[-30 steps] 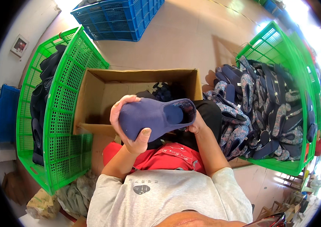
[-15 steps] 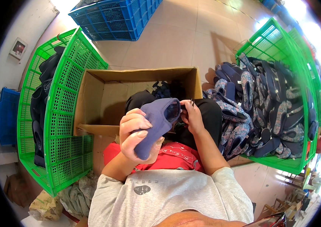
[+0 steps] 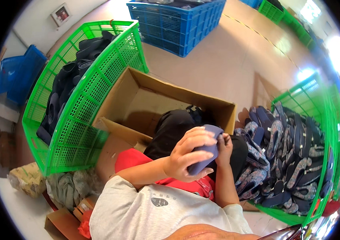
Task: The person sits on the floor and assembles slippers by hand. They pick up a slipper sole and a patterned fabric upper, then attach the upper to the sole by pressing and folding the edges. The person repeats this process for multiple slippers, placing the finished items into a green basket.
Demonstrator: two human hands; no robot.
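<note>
My left hand is wrapped round a dark blue fabric slipper, held up in front of my chest and tilted. At the slipper's right edge, the fingers of my right hand are closed and pressed together; what they hold is hidden. Beneath the hands are my black-trousered knees and a red cloth across my lap. Beyond my knees stands an open cardboard box, with small dark pieces at its far right.
On the left, a green crate holds dark slippers. A second green crate on the right is heaped with dark and flowered slippers, some piled beside it. A blue crate stands farther off. Bags lie at lower left.
My view has swung, shifting the surroundings. The slipper has turned in my left hand, hiding its opening. The thin dark pointed thing at my right hand no longer shows.
</note>
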